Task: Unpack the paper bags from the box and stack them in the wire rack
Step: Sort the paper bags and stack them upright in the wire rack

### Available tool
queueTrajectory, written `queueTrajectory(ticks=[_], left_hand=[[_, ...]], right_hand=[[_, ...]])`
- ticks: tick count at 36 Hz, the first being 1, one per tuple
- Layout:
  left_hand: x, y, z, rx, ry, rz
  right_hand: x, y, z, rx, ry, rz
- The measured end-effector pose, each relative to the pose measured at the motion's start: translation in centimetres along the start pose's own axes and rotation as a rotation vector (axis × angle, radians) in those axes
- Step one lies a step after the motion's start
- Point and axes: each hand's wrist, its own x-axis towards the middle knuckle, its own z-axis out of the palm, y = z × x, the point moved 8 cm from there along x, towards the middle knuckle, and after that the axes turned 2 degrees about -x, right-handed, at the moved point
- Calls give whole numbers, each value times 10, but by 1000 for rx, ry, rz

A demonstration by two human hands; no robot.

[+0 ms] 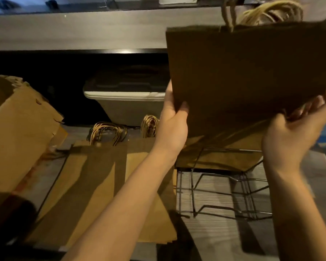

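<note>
The bundle of paper bags (pixel 252 72) was held up in the air, above the wire rack (pixel 224 194) and not yet in it. It was the biggest risk, I think: it was many thin flat bags pressed together only by the two hands, so the inner ones could slide out and fan onto the floor if the grip became loose. The left hand (pixel 174 117) gripped its left edge, with the thumb on the near face. The right hand (pixel 294 132) cupped the lower right corner, its fingers curled round the edge. The cardboard box (pixel 17 129) stood at the left, with rough and torn flaps. Just beside it lay a pile of flat bags (pixel 102 185), smooth brown kraft paper with sharp folds, which a foot or a dropped bundle could easily push apart. The rack was made of thin dark wire bent into open angular tiers. A bag corner could catch on a wire or pass through a gap, and the light frame might tip. The twisted paper handles (pixel 271 14) stood in loops at the top of the bundle and could hook on the wires during lowering.
</note>
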Motion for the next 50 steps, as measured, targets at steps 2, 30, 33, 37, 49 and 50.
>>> queueTrajectory(ticks=[2,30,33,37,49,50], left_hand=[[-2,-15,3,29,-15,-65],[-37,-85,-13,287,-103,-317],[-50,-90,-31,332,-97,-315],[-67,-96,-67,409,-73,-335],[-104,-104,-196,604,25,-433],[-108,-105,-210,622,56,-442]], right_hand=[[-3,14,-4,-20,-1,37],[-103,23,15,-876,-718,199],[-127,8,37,-925,-861,174],[-157,-15,70,-995,-1011,38],[-252,-57,167,-873,-1353,-187],[-261,-59,175,-861,-1371,-199]])
